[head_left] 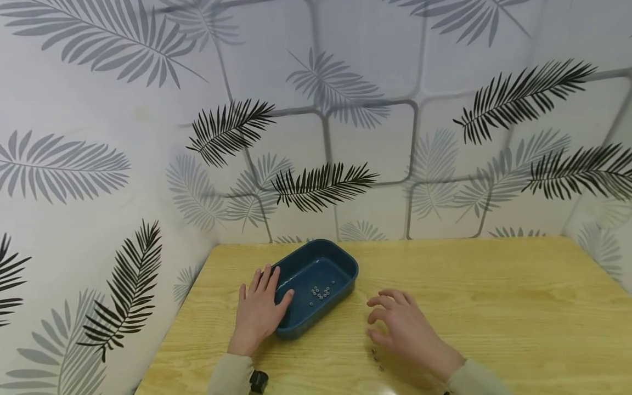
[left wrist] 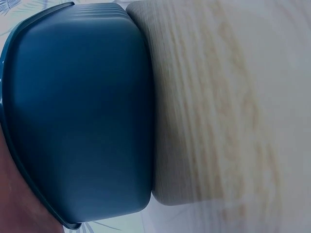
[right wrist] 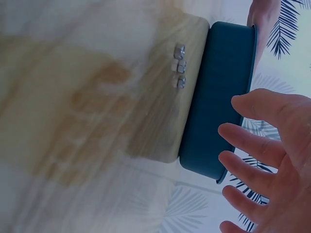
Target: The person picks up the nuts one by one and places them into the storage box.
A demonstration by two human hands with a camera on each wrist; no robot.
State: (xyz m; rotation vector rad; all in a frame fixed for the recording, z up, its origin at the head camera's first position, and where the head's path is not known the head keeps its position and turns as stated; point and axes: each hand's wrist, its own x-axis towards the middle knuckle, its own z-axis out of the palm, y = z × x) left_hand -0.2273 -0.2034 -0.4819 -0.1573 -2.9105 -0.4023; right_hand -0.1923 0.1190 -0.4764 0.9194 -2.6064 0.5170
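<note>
A blue plastic bin [head_left: 321, 269] stands on the table, turned at an angle, with several small metal nuts [head_left: 326, 293] scattered on its floor. My left hand [head_left: 259, 312] rests on the bin's left rim, fingers spread and thumb over the inside. The left wrist view shows mostly the bin's outer wall [left wrist: 82, 111]. To the right of the bin my right hand [head_left: 405, 329] hovers over the table, its fingers loosely bent and holding nothing. Three silver hex nuts [right wrist: 181, 66] lie in a short row on the tabletop, just below that hand's thumb in the head view.
The wood-grain table [head_left: 494, 296] stretches off to the right. Behind it and along its left side stands a pale wall [head_left: 370, 208] with a leaf pattern. A small black device [head_left: 258, 381] sits at the left sleeve's cuff.
</note>
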